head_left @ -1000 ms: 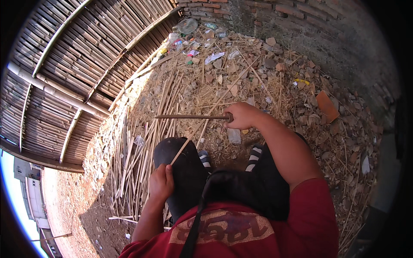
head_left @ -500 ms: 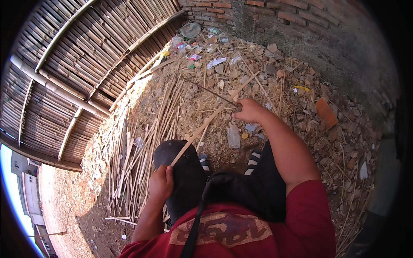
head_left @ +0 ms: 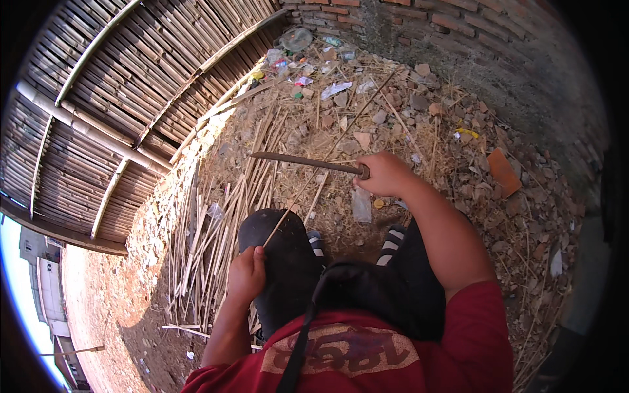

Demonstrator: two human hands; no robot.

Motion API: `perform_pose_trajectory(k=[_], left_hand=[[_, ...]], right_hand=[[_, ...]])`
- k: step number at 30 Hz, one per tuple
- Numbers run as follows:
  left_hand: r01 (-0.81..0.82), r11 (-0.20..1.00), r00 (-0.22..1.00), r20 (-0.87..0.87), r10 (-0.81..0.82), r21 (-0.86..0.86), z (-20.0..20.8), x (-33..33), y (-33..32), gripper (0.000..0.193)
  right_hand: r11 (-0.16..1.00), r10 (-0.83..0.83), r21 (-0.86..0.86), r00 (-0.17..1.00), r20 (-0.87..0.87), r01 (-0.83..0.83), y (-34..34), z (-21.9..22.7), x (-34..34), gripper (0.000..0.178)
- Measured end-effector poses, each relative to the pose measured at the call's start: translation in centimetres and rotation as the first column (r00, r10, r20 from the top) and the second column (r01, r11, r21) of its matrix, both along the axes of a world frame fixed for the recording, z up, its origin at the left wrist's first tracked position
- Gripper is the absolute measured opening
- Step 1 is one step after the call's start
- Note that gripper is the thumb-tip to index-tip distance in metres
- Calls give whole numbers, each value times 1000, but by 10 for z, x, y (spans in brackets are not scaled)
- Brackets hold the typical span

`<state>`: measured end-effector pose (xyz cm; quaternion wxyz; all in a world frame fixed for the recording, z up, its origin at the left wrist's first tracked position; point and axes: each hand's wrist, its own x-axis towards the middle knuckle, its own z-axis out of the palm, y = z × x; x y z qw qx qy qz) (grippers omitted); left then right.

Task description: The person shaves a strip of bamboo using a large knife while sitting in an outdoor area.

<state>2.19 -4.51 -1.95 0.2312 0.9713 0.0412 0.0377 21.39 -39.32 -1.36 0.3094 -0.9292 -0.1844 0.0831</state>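
My left hand (head_left: 246, 274), beside my left knee, is closed around the lower end of a long bamboo strip (head_left: 283, 219). The strip slants up and to the right, away from me, and shows its narrow side. In front of me my right hand (head_left: 382, 174) grips the handle of a long, dark-bladed knife (head_left: 295, 161). Its blade points left, nearly level, and crosses the strip in the picture. Whether blade and strip touch, I cannot tell.
A pile of bamboo strips (head_left: 193, 262) lies left of my knee. Rubble and litter, including an orange tile piece (head_left: 503, 173) and a clear plastic piece (head_left: 361, 204), cover the ground. A bamboo-slat panel (head_left: 98, 98) stands at left, a brick wall (head_left: 452, 26) at the back.
The knife has swung so its blade lies nearly level and shows its broad side. The bamboo strip has turned from its wide face to its narrow edge. My left hand has hardly moved.
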Motion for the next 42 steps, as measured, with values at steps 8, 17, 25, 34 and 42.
perform_pose_trajectory(k=[8,17,25,34,42], left_hand=[[11,999,1000,20,-12,32,-2,-8,4,46],[3,996,998,56,-8,84,-5,-3,-2,43],[29,995,999,30,-32,94,-4,0,-3,41],[1,991,1000,-4,-1,136,-3,-1,-6,41],[10,990,999,41,-16,141,-9,-2,-2,39]], right_hand=[[973,229,-48,969,92,-225,18,-10,-7,31],[994,92,-51,996,-23,-93,6,-4,5,40],[991,-79,97,990,-113,90,-13,-20,22,34],[998,-63,-16,998,-12,63,-12,-28,19,38],[984,104,-134,991,-84,-114,12,4,-7,27]])
